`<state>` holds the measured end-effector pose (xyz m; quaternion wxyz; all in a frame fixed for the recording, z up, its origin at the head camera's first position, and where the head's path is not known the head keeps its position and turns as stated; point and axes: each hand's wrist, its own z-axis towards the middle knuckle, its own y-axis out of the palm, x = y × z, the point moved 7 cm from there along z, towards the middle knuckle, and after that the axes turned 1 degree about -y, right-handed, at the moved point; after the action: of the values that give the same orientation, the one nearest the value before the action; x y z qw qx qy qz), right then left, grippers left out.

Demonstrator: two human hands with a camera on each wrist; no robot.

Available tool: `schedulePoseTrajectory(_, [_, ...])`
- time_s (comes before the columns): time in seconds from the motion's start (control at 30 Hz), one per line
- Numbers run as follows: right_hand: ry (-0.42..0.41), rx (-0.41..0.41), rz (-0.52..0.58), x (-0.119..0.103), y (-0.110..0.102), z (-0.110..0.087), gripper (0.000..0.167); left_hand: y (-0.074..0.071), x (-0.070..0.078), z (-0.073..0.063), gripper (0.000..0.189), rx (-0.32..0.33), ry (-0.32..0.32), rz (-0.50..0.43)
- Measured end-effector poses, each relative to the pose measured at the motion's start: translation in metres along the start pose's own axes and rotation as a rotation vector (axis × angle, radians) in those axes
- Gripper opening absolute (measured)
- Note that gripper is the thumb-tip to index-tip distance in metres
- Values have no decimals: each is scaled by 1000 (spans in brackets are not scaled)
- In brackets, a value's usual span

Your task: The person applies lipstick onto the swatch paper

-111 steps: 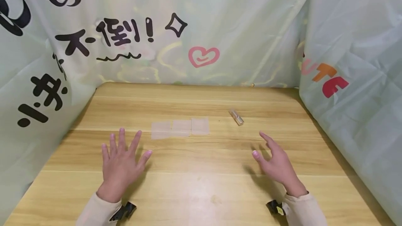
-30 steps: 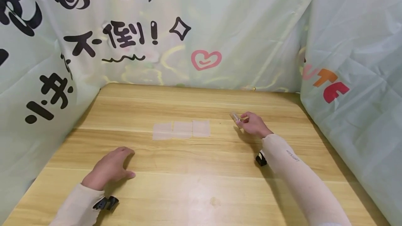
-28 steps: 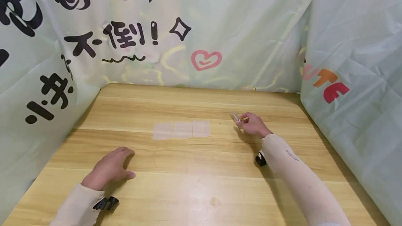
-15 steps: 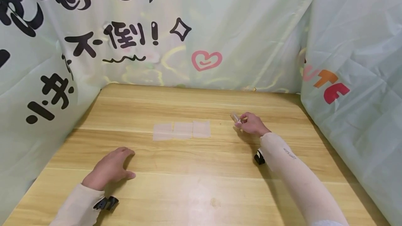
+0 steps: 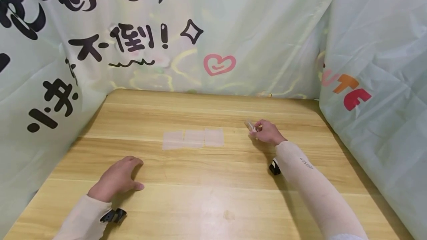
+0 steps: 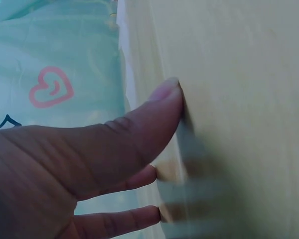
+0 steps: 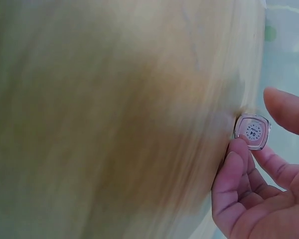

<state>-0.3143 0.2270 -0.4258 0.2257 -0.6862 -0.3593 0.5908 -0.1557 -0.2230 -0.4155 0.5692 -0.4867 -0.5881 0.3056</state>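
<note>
Right hand pinches the near end of a small tube with bent fingers; tube is between 1 and 2 o'clock from the middle of the table, its square end, marked 04, toward the wrist camera. Exact finger placement: can't tell, hand hides part of it. To hold it well, I'd squeeze two opposite flat sides evenly, fingertips low, no twisting; looks smooth, so probably slips easily. Left hand, around 9 o'clock, holds nothing, fingers relaxed; contact with table, can't tell. Fine to leave it out there. Three thin sheets at 11 o'clock, in a row; best not brushed, likely light enough to slide. Versus 3.7 s ago: right hand goes from well apart, at 4 to 5 o'clock from the tube, to gripping it; left hand goes from fanned fingers to thumb pointing at 3 o'clock. Tube and sheets, about same spots.
</note>
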Motion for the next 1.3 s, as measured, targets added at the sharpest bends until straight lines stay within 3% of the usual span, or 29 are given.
schedulePoseTrajectory(0.63, [-13, 3, 18, -1, -3, -2, 31, 1, 0, -2, 73, 3, -3, 8])
schedulePoseTrajectory(1.3, [-25, 21, 21, 3, -5, -3, 34, 2, 3, 1, 71, -18, 1, 23])
